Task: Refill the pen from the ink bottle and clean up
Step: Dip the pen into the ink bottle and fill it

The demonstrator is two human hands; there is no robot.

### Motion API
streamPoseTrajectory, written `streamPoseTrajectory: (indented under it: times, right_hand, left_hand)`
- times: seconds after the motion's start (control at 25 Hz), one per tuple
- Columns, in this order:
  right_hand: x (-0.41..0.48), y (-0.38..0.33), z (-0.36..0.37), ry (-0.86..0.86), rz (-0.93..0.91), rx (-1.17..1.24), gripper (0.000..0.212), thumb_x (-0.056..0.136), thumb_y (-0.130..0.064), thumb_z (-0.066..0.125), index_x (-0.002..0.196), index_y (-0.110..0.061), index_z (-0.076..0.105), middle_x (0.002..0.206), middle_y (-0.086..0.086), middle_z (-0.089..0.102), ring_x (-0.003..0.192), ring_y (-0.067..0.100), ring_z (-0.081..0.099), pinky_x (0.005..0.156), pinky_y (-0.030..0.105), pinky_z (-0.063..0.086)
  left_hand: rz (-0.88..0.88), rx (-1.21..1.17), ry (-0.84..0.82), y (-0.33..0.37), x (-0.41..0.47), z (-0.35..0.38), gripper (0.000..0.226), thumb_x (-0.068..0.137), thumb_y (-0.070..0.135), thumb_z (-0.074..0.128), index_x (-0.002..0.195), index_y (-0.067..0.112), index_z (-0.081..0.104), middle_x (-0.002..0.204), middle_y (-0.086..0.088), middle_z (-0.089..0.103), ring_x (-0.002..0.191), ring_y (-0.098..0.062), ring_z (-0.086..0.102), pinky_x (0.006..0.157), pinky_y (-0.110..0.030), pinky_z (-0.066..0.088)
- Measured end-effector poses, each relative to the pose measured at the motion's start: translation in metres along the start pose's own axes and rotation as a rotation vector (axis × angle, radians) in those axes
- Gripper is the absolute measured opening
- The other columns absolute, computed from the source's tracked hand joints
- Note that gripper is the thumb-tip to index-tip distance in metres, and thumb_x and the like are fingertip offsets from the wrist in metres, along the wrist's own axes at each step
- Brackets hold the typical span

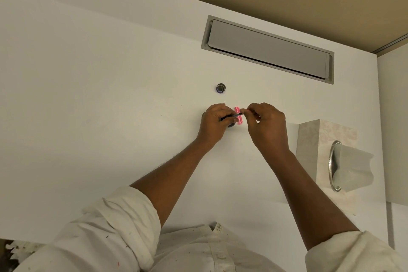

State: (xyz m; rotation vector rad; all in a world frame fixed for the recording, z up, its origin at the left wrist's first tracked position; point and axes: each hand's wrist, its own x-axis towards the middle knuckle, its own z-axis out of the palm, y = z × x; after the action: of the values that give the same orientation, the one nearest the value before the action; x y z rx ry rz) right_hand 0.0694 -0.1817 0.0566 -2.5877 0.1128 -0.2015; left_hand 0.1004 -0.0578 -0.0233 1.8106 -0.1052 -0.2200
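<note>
Over the middle of the white desk, my left hand (215,120) grips a dark pen section (303,115) whose tip points right. A dark round object, likely the ink bottle (231,125), peeks out under that hand. My right hand (263,120) pinches something small at the pen's tip; what it holds is mostly hidden. A pink pen piece (238,115) lies on the desk between the two hands. Farther back stands a small dark round cap (220,88), apart from both hands.
A tissue box (318,150) with a tissue sticking out sits at the right, close to my right forearm. A grey cable-port flap (268,49) is set into the desk (99,95) at the back right. A tan wall lies behind.
</note>
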Motion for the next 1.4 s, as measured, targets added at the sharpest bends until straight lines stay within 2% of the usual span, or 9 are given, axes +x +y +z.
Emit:
streamPoseTrajectory:
  times: [0.2,0.32,0.4,0.68,0.88,1.04,1.12,1.24,1.4]
  right_hand:
    - [-0.0008,-0.0015,0.0001,0.023,0.014,0.091,0.01,0.084,-0.014,0.069,0.091,-0.007,0.07,0.081,0.007,0.07,0.067,0.013,0.06,0.064,0.033,0.053]
    - [0.0005,0.0003,-0.0007,-0.017,-0.03,0.064,0.007,0.086,-0.009,0.064,0.085,-0.006,0.07,0.076,0.01,0.069,0.066,0.022,0.06,0.065,0.041,0.054]
    - [0.0013,0.0012,-0.0006,-0.025,-0.022,0.031,0.015,0.089,-0.011,0.061,0.077,-0.005,0.068,0.069,0.012,0.066,0.064,0.026,0.058,0.063,0.043,0.05]
    - [0.0003,-0.0002,0.0016,-0.006,0.035,-0.04,0.027,0.091,-0.023,0.059,0.069,-0.007,0.063,0.062,0.007,0.057,0.06,0.022,0.05,0.057,0.038,0.044]
    - [-0.0007,-0.0003,0.002,0.01,0.014,-0.107,0.03,0.092,-0.024,0.057,0.067,-0.007,0.06,0.059,0.007,0.054,0.056,0.023,0.046,0.051,0.036,0.04]
    - [0.0005,-0.0013,0.0023,0.021,-0.01,-0.101,0.031,0.092,-0.022,0.057,0.065,-0.007,0.058,0.057,0.006,0.052,0.055,0.022,0.045,0.051,0.035,0.039]
    - [0.0015,-0.0002,0.0031,0.026,-0.02,-0.093,0.03,0.091,-0.021,0.058,0.065,-0.006,0.058,0.057,0.007,0.053,0.056,0.023,0.046,0.052,0.037,0.041]
    - [0.0016,0.0007,0.0044,0.033,-0.023,-0.055,0.024,0.09,-0.022,0.061,0.072,-0.007,0.064,0.064,0.007,0.061,0.06,0.021,0.052,0.058,0.036,0.046]
    - [-0.0006,-0.0009,0.0054,0.037,0.01,0.051,0.014,0.086,-0.019,0.068,0.094,-0.008,0.069,0.08,0.005,0.07,0.068,0.017,0.061,0.061,0.03,0.049]
  left_hand:
    - [-0.015,-0.01,-0.003,-0.0009,0.0019,0.0007,0.012,0.078,0.007,0.069,0.087,0.001,0.073,0.086,-0.015,0.07,0.085,-0.024,0.06,0.085,-0.031,0.049]
    - [-0.01,-0.003,0.002,-0.0026,0.0025,0.0015,0.011,0.077,0.006,0.068,0.087,0.0,0.072,0.088,-0.016,0.07,0.088,-0.025,0.06,0.08,-0.016,0.045]
    - [0.004,-0.001,0.009,-0.0031,0.0028,0.0014,0.012,0.077,0.006,0.069,0.087,0.001,0.072,0.087,-0.016,0.07,0.088,-0.024,0.059,0.076,-0.006,0.04]
    - [0.008,-0.009,0.014,-0.0038,0.003,0.0012,0.01,0.076,0.006,0.068,0.085,0.003,0.073,0.086,-0.013,0.07,0.087,-0.02,0.058,0.078,-0.007,0.04]
    - [0.002,-0.017,0.0,-0.0026,0.0025,0.0009,0.012,0.077,0.006,0.068,0.087,0.001,0.073,0.088,-0.015,0.07,0.089,-0.023,0.059,0.082,-0.023,0.045]
    - [0.006,-0.052,0.009,-0.0029,0.0012,0.0018,0.014,0.077,0.004,0.068,0.089,-0.001,0.072,0.089,-0.017,0.069,0.09,-0.023,0.059,0.077,-0.011,0.045]
    - [0.003,-0.071,0.004,-0.003,0.002,0.0022,0.014,0.077,0.004,0.068,0.089,-0.001,0.072,0.088,-0.017,0.068,0.087,-0.023,0.059,0.074,-0.013,0.048]
    - [0.012,-0.071,0.016,-0.003,0.0027,0.003,0.012,0.076,0.004,0.068,0.086,-0.001,0.072,0.086,-0.018,0.068,0.087,-0.016,0.056,0.07,0.001,0.04]
    - [0.024,-0.076,0.031,-0.0037,0.0029,0.0037,0.012,0.077,0.004,0.068,0.087,0.0,0.072,0.087,-0.018,0.068,0.086,-0.013,0.055,0.069,0.003,0.038]
